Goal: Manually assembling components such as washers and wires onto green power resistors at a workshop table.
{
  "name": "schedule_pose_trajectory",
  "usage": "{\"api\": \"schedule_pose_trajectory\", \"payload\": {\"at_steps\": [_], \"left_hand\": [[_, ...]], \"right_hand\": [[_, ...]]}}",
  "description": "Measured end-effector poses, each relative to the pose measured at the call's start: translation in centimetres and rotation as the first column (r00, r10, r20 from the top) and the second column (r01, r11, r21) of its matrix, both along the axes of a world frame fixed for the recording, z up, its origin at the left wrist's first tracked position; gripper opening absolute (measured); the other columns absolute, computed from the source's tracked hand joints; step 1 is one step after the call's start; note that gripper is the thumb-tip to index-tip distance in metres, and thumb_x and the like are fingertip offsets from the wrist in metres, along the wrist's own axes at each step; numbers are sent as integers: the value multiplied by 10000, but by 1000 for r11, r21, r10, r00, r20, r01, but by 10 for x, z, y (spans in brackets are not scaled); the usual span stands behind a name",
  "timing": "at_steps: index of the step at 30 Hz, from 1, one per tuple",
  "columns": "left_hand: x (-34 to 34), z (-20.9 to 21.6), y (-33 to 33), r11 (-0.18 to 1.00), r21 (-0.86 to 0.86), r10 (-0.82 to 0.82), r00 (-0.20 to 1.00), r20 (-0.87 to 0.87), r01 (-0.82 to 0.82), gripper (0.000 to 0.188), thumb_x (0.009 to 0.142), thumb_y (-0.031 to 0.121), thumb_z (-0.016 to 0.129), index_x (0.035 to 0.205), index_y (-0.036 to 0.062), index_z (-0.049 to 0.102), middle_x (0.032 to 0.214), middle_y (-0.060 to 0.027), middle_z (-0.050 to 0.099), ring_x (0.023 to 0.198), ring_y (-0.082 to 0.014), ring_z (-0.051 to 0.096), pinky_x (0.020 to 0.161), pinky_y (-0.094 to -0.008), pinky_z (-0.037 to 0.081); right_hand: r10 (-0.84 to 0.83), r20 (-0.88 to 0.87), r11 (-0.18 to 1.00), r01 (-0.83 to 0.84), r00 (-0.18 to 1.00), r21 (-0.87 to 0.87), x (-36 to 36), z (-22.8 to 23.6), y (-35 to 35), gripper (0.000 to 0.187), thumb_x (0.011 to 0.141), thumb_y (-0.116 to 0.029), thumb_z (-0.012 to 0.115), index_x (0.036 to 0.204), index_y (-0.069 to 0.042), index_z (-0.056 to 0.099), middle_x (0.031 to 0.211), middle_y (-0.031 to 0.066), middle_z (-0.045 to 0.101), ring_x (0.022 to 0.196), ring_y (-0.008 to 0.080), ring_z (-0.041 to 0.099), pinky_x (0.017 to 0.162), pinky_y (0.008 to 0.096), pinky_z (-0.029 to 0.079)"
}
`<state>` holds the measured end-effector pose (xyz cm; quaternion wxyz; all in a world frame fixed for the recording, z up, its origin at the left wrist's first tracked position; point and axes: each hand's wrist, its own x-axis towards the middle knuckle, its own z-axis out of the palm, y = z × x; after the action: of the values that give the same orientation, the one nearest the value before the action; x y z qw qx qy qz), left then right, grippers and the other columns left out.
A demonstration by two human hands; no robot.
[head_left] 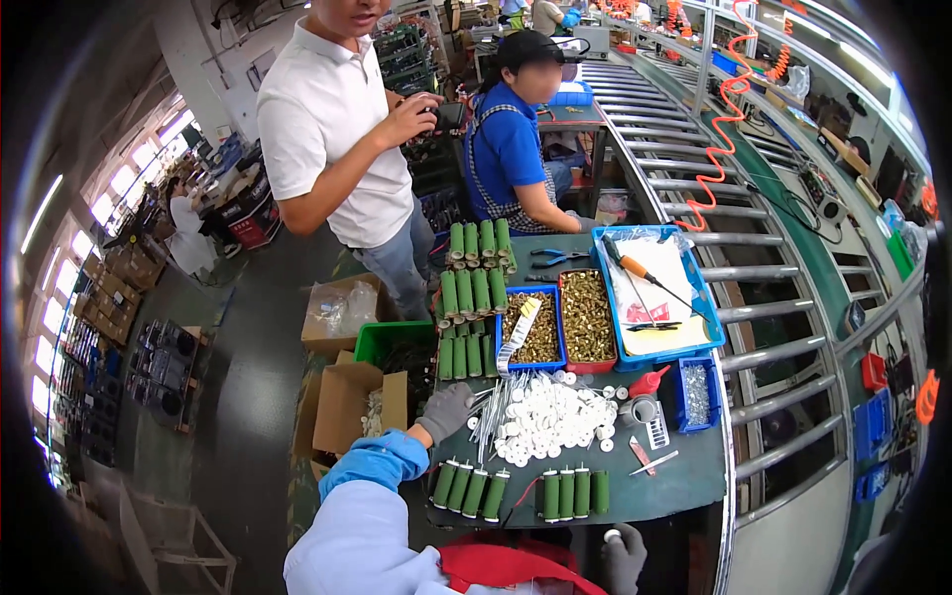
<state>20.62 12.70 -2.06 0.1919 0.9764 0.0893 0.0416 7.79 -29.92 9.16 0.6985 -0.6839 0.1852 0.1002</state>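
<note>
My left hand [446, 413], in a grey glove, is at the left ends of thin metal rods [485, 424]; its fingers are bent together, and what they hold is hidden. Beside the rods spreads a heap of white round caps [545, 416]. Below the table's near edge, my gloved right hand [625, 561] is closed on a white round cap [612, 535]. Between my hands, green cylinders with white ends [470, 490] lie in a row on the table. To their right is a second row of green cylinders [574, 495], with a thin red wire at its left.
Stacked green tubes [471, 293] stand at the far left. Bins of brass fittings [587, 317] and a blue tray [716, 335] with a screwdriver line the back. A red bottle [649, 382] is right. Cardboard boxes [342, 407] stand left; rollers [764, 307] run right. Two people are ahead.
</note>
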Motion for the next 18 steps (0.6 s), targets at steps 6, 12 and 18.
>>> {"api": "schedule_pose_trajectory", "payload": {"at_steps": [6,12,18], "left_hand": [[-6,36,-19,920,-382,162,975,152,-93,138,828,191,664,862,65,620,822,-157,656,759,-326,652,696,-421,510],[-41,81,-34,676,-669,427,904,12,-310,106,834,116,662,883,44,602,741,-82,625,663,-177,620,597,-321,495],[-80,111,-65,307,-883,403,889,-218,-356,131,859,78,633,969,14,601,783,-58,626,657,-127,619,567,-253,510]], "right_hand": [[104,-88,993,-98,991,71,-10,-29,6,196,902,-99,576,1062,-1,635,761,22,585,632,72,494,557,231,403],[174,-67,983,-169,982,70,13,-20,10,199,894,-83,573,1050,23,634,791,28,614,650,83,534,593,244,453],[251,-5,963,-249,968,107,40,-6,25,205,895,-76,590,1065,33,625,791,41,618,650,81,538,582,237,440]]}}
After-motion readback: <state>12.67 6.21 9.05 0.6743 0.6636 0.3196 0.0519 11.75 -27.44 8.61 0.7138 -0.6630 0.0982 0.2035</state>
